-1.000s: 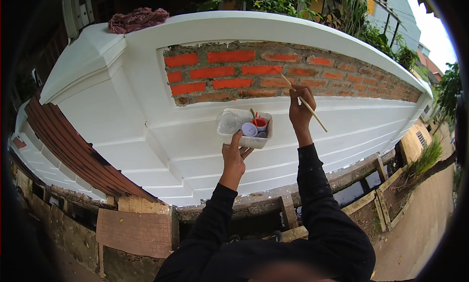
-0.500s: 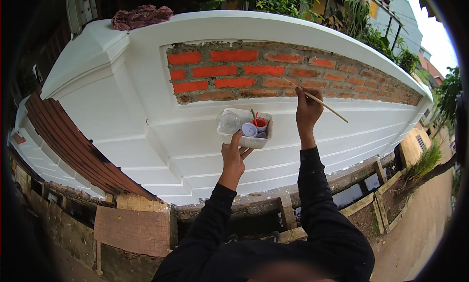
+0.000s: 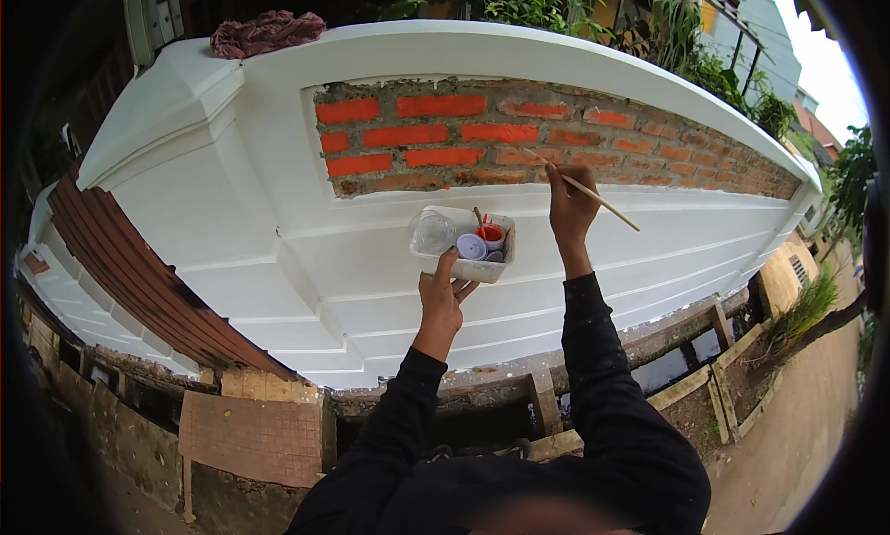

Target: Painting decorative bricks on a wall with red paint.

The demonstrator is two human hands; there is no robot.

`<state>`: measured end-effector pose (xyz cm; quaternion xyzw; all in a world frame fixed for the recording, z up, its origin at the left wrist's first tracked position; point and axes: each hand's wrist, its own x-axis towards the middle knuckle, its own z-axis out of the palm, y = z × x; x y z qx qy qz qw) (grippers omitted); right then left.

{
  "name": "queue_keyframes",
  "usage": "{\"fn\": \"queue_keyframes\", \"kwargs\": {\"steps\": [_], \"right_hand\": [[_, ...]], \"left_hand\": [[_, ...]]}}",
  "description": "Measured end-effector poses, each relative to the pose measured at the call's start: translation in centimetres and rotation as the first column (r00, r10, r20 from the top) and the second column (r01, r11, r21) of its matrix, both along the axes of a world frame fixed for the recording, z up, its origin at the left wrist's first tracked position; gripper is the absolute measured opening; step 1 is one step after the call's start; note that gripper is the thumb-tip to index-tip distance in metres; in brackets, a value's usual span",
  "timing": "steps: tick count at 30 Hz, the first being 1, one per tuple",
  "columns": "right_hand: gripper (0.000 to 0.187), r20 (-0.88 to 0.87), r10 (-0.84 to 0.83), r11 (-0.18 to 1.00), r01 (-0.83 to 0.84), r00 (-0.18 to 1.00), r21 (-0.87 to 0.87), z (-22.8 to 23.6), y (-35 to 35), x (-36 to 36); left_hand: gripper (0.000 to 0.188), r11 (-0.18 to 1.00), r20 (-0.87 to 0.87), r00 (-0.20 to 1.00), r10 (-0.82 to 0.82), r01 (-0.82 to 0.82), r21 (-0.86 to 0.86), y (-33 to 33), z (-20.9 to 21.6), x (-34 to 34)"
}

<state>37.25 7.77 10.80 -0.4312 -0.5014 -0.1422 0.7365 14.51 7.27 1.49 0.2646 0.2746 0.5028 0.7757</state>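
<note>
My right hand (image 3: 573, 201) is closed around a thin paintbrush (image 3: 614, 212) with a pale wooden handle. Its tip is by a duller brick in the brick panel (image 3: 579, 138) of the white wall; whether it touches cannot be told. Several bricks at the panel's left are bright orange-red, those farther right duller. My left hand (image 3: 441, 299) grips a clear plastic tub (image 3: 487, 272) from below, thumb over its rim. Inside stand a pot of red paint (image 3: 492, 233) with a stick-like handle in it, a white-lidded pot (image 3: 471, 248) and a clear cup (image 3: 433, 233).
A crumpled maroon cloth (image 3: 268, 34) lies on the wall's top at the left. Green plants (image 3: 547, 5) rise behind the wall. Below it runs a dark water channel (image 3: 663, 370), with a tiled slab (image 3: 250, 438) at the lower left and a path (image 3: 788, 442) at the right.
My right hand has shifted a little left and slightly down, carrying the brush tip left along the bricks. The left hand and tub have barely moved.
</note>
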Motion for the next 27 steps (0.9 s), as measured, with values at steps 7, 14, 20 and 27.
{"fn": "queue_keyframes", "kwargs": {"steps": [7, 14, 20, 27], "right_hand": [[0.012, 0.054, -0.079, 0.996, 0.077, 0.995, 0.034, -0.1, -1.0, 0.5], [0.012, 0.061, -0.095, 0.994, 0.091, 0.994, 0.065, 0.1, -1.2, 0.4], [0.013, 0.164, -0.185, 0.983, 0.181, 0.969, 0.037, -0.3, -0.6, 1.7], [0.013, 0.231, -0.17, 0.985, 0.16, 0.958, 0.062, 0.2, -1.2, 0.2]], "left_hand": [[0.063, 1.0, 0.011, 1.0, -0.027, 0.027, -0.002, -0.2, -0.1, 0.4], [0.065, 1.0, -0.002, 1.0, -0.02, 0.02, 0.014, -0.2, 0.0, 0.5], [0.068, 0.999, -0.017, 0.999, -0.041, 0.042, 0.028, -0.5, 0.6, 0.5], [0.062, 1.0, 0.015, 1.0, -0.025, 0.025, 0.001, 0.2, 0.3, 0.7]]}}
